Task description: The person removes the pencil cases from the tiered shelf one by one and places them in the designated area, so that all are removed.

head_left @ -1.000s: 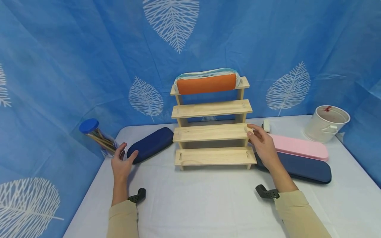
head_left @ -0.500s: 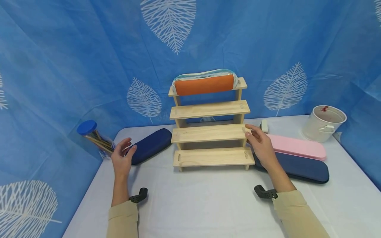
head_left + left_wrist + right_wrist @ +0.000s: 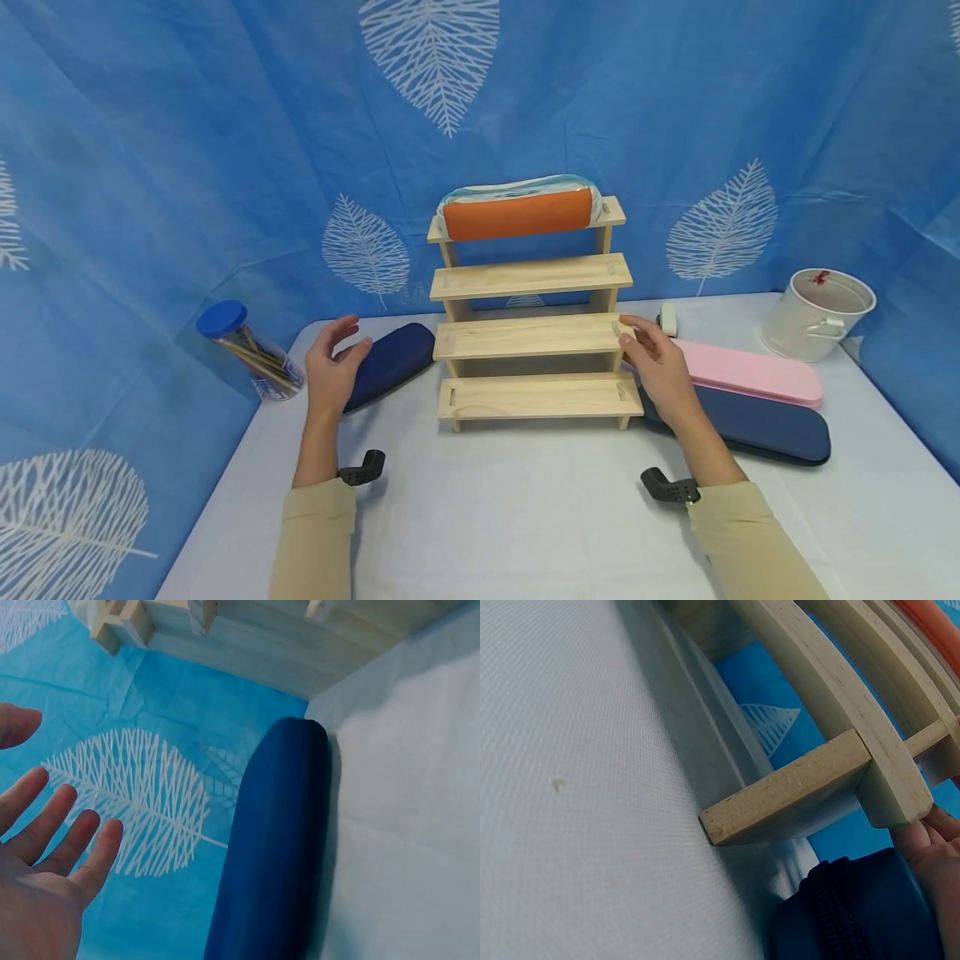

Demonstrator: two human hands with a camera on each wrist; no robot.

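Observation:
A stepped wooden display rack (image 3: pixel 532 337) with several tiers stands against the blue backdrop. My right hand (image 3: pixel 663 371) grips the right end of its second tier from the bottom, thumb and fingers at the board's edge; in the right wrist view, the fingers (image 3: pixel 941 840) partly disappear behind the wood. My left hand (image 3: pixel 332 367) hovers with spread, relaxed fingers by a navy case (image 3: pixel 401 354) left of the rack. The left wrist view shows nothing in that hand and a gap between it and the case. An orange pouch with a white-and-blue top (image 3: pixel 517 214) lies on the top tier.
Right of the rack lie a pink case (image 3: pixel 750 372) and a navy zippered case (image 3: pixel 750 425), partly behind my right arm. A white bucket (image 3: pixel 817 312) stands at the back right, a small white object (image 3: pixel 667 319) nearer the rack. A blue-lidded jar of sticks (image 3: pixel 251 350) leans at left.
My left hand has moved right and slightly up, away from the jar and in front of the left navy case. The right hand stays on the rack's tier.

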